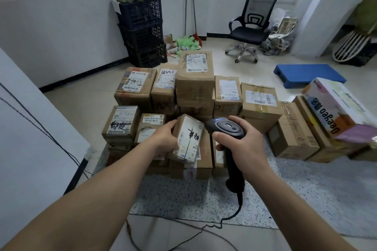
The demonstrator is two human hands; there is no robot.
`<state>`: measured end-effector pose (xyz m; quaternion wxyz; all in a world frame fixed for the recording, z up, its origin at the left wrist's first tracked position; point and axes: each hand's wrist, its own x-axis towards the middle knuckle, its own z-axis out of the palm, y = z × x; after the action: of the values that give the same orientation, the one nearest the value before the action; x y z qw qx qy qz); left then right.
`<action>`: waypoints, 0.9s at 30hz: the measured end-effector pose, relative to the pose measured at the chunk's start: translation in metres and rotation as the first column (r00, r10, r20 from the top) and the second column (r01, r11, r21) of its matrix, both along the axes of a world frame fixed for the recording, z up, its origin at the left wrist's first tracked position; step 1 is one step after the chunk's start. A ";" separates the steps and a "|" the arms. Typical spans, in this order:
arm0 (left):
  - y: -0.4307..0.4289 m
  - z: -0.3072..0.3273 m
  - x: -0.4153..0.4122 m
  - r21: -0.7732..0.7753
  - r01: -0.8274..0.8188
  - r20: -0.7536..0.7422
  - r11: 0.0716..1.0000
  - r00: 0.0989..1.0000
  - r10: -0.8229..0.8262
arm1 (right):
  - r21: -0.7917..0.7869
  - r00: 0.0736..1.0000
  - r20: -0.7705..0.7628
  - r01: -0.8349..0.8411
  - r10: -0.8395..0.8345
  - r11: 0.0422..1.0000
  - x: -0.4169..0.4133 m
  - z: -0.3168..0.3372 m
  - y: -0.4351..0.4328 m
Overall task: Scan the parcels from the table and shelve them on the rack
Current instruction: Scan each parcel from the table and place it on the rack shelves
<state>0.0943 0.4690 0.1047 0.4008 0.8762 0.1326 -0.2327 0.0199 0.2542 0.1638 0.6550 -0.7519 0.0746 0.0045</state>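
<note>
Now the left hand (pixel 164 138) has its fingers curled round a small labelled parcel (pixel 188 138), held tilted over the stacked boxes (pixel 193 85) on the table (pixel 295 193). Just beside it, the right hand (pixel 244 140) wraps its fingers round the scanner (pixel 225 128), whose head sits close to the parcel.

Parcel stack (pixel 195 91): bare speckled table top (pixel 285 199) open along its near side, crossed by a black cable (pixel 239 203). Right of the stack, cartons (pixel 293 134) under a tilted coloured box (pixel 334 106) block the way; left, a white panel (pixel 30 128) stands near.
</note>
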 end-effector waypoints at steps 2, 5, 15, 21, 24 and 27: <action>0.001 0.002 -0.006 -0.065 -0.045 0.009 0.997 0.999 0.045 | 0.006 1.000 0.003 -0.015 0.015 1.000 -0.002 0.002 -0.001; 0.002 0.010 -0.015 -0.190 -0.101 0.024 0.977 0.994 0.108 | 0.001 0.999 0.022 -0.049 0.049 0.999 -0.006 0.005 -0.004; -0.006 0.065 -0.055 -0.361 -0.119 0.072 0.925 0.985 0.155 | -0.119 0.975 0.111 -0.181 0.194 0.976 -0.030 0.019 -0.025; -0.019 0.100 -0.092 -0.354 -0.067 0.091 0.933 0.990 0.106 | -0.200 0.927 0.188 -0.288 0.326 0.936 -0.055 0.037 -0.047; -0.026 0.112 -0.111 -0.327 -0.072 0.128 0.942 0.984 0.120 | -0.223 0.898 0.203 -0.345 0.390 0.912 -0.067 0.041 -0.058; -0.031 0.119 -0.127 -0.324 -0.078 0.164 0.943 0.977 0.137 | -0.229 0.869 0.228 -0.392 0.440 0.891 -0.077 0.044 -0.067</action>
<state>-0.0330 0.4383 0.2239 0.5584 0.8099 0.1038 -0.1465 -0.0573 0.1871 0.2077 0.5737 -0.7981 -0.1806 0.0356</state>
